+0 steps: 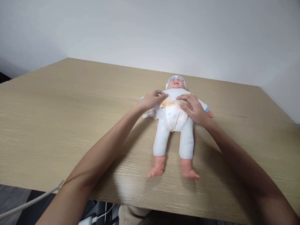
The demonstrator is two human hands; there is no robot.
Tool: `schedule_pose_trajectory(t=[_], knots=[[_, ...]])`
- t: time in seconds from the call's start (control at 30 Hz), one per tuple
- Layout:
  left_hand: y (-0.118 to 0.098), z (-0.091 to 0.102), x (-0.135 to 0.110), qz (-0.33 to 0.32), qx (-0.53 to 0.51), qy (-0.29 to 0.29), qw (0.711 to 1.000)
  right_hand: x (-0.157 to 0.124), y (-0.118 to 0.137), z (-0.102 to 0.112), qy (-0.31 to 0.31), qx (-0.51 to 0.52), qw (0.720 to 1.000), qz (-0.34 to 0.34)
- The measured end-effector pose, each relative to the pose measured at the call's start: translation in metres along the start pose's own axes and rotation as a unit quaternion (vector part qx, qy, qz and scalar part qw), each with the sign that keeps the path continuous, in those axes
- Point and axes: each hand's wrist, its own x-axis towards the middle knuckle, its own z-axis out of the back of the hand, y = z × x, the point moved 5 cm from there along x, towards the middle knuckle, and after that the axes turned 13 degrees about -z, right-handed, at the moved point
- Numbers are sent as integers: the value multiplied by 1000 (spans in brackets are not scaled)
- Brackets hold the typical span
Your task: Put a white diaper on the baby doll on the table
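The doll lies just right of the frame's centre, diaper round its waist. The left hand's fingers bend nearly together at the diaper's edge, grip unclear; the right hand's, loosely spread, rest over its front. Uneven pulling could skew it.

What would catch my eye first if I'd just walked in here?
Probably the doll, lying face-up on the wooden table in white headwear with blue lettering. Next, the colorful patterned diaper around its hips, with the person's left hand and right hand at either side of its waist.
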Motion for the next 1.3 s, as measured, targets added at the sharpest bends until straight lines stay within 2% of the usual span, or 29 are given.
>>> schedule_pose_trajectory(t=[0.1, 0.2, 0.27, 0.33, 0.43, 0.53, 0.6, 0.7, 0.83, 1.0, 1.07, 1.17, 1.3], knots=[[-21, 0, -3, -58, 105, -23, 992, 3, -4, -3, -5, 2, 1000, -8], [-43, -4, -8, -158, 219, -26, 962, -1, -6, -1, -23, -9, 1000, -8], [-50, -9, -12, -194, 266, -6, 944, -11, -15, 6, -56, -28, 998, -20], [-54, -13, -15, -207, 279, 9, 938, -30, -30, 15, -84, -60, 993, -50], [-62, -22, -19, -250, 273, 20, 929, -65, -55, 29, -95, -105, 986, -91], [-76, -42, -21, -325, 255, 60, 909, -91, -70, 38, -108, -128, 979, -116], [-85, -58, -20, -358, 250, 85, 896, -97, -72, 39, -118, -138, 975, -129], [-93, -79, -11, -351, 267, 112, 890, -92, -69, 33, -124, -146, 973, -133], [-86, -95, 3, -296, 301, 144, 895, -85, -73, 28, -133, -119, 968, -179], [-72, -97, 8, -277, 318, 127, 898, -89, -95, 27, -121, -47, 933, -335], [-70, -97, 8, -274, 318, 125, 899, -90, -100, 27, -116, -24, 919, -376], [-70, -97, 6, -273, 314, 129, 900, -89, -99, 26, -117, -4, 909, -399], [-72, -98, 2, -293, 308, 128, 896, -88, -94, 24, -110, -6, 915, -389]])
